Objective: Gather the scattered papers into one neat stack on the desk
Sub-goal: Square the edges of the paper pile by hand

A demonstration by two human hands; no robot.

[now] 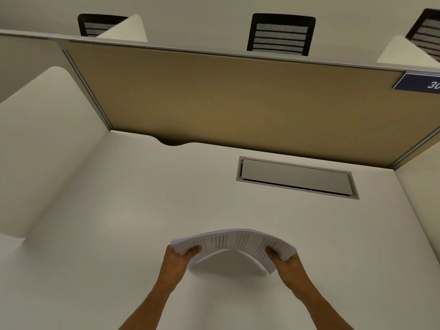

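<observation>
A bundle of white printed papers [234, 241] hangs above the white desk [142, 210], bowed upward in the middle like an arch. My left hand [181, 258] grips its left end, thumb on top of the sheets. My right hand [283, 260] grips the right end the same way. The sheets look gathered into one bundle with edges roughly aligned. A shadow lies on the desk beneath the arch. No other loose papers show on the desk.
A grey cable hatch [296, 177] is set in the desk at the back right. A tan partition [238, 98] closes the back, and white side panels [42, 144] flank the desk. Black mesh chairs [281, 34] stand beyond the partition.
</observation>
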